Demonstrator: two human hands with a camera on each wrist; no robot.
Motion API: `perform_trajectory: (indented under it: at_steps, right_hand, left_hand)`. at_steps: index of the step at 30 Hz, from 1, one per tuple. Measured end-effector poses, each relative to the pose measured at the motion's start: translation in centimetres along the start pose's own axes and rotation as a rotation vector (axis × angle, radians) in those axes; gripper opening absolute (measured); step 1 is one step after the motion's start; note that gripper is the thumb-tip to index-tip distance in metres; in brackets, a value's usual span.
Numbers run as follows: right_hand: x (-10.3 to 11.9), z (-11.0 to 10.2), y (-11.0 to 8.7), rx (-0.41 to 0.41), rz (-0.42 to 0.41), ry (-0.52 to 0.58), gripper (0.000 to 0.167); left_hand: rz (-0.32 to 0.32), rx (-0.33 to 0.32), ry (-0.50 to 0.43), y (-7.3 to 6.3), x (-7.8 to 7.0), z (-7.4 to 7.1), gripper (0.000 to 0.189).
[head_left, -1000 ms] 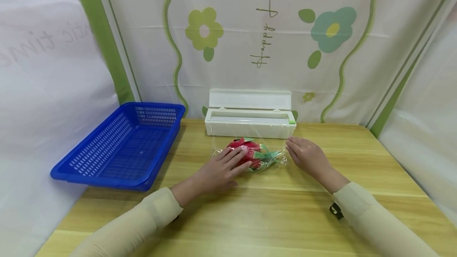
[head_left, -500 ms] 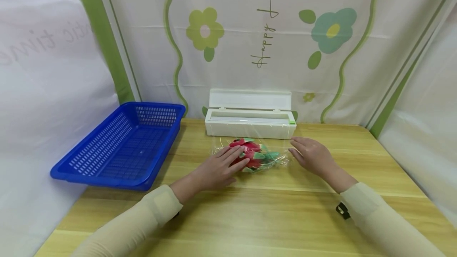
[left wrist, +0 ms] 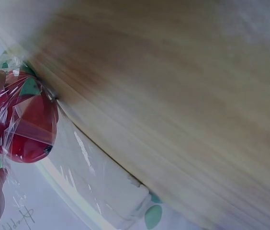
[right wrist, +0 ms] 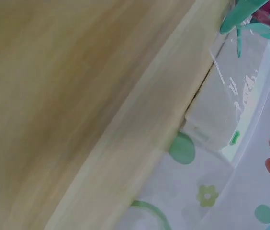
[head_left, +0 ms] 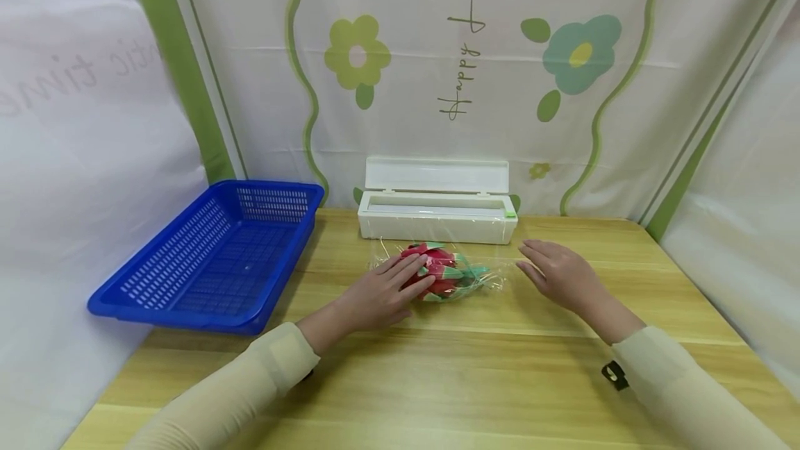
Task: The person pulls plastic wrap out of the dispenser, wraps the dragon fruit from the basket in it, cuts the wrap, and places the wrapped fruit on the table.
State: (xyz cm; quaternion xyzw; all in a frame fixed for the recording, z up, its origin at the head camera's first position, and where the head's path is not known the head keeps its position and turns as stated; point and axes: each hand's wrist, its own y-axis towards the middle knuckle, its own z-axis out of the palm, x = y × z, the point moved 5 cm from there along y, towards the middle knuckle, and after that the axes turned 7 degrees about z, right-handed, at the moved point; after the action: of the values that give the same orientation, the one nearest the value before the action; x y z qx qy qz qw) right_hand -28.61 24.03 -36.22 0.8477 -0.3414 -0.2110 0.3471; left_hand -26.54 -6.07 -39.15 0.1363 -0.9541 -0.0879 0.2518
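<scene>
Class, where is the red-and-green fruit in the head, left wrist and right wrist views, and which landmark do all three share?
Head: just below and right of centre, the red-and-green fruit lies partly under the left hand.
Left wrist: at the left edge, about mid-height.
Right wrist: in the top right corner, cut off by the frame.
Shared landmark: the white box.

head: above, forward-down | left, right wrist: close, tilted, facing backdrop (head_left: 406,82) | shared: red fruit (head_left: 442,271)
</scene>
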Motion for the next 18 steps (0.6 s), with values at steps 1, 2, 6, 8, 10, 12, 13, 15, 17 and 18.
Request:
perform_trajectory:
  at_steps: [1,2,6,8,10,12,13,15,17,18]
  right_hand:
    - [0.3,-0.2,0.1,-0.018,-0.011,0.010,0.058]
    - [0.7,-0.5,0.2,-0.039,-0.026,0.019,0.055]
    - [2.8,-1.2,0.8,-0.107,-0.091,0.035,0.047]
    - [4.0,-1.3,1.0,-0.127,-0.128,0.043,0.046]
    - [5.2,-1.0,1.1,-0.129,-0.168,0.059,0.046]
    - [6.2,-0.6,1.2,-0.117,-0.209,0.074,0.046]
    - [6.7,-0.3,1.2,-0.104,-0.226,0.080,0.046]
    - [7.4,0.3,1.1,-0.069,-0.252,0.090,0.047]
    - [7.8,1.0,1.0,-0.024,-0.264,0.096,0.048]
    - [7.9,1.4,0.9,0.002,-0.265,0.098,0.049]
  left_hand:
    - [-0.002,0.004,0.001,0.0,0.0,0.0,0.076]
    - [-0.003,0.005,0.002,0.0,0.0,0.1,0.076]
    - [-0.009,-0.001,-0.002,0.0,0.0,0.1,0.077]
    - [-0.012,-0.004,-0.005,0.0,0.1,0.1,0.078]
    - [-0.012,-0.004,-0.008,-0.1,0.1,0.1,0.078]
    - [-0.012,-0.001,-0.011,-0.1,0.2,0.1,0.078]
    - [-0.012,0.000,-0.013,-0.1,0.2,0.1,0.078]
    - [-0.010,0.004,-0.014,-0.1,0.2,0.1,0.079]
    - [-0.008,0.008,-0.009,-0.2,0.2,0.2,0.079]
    - [-0.006,0.010,-0.007,-0.2,0.2,0.2,0.080]
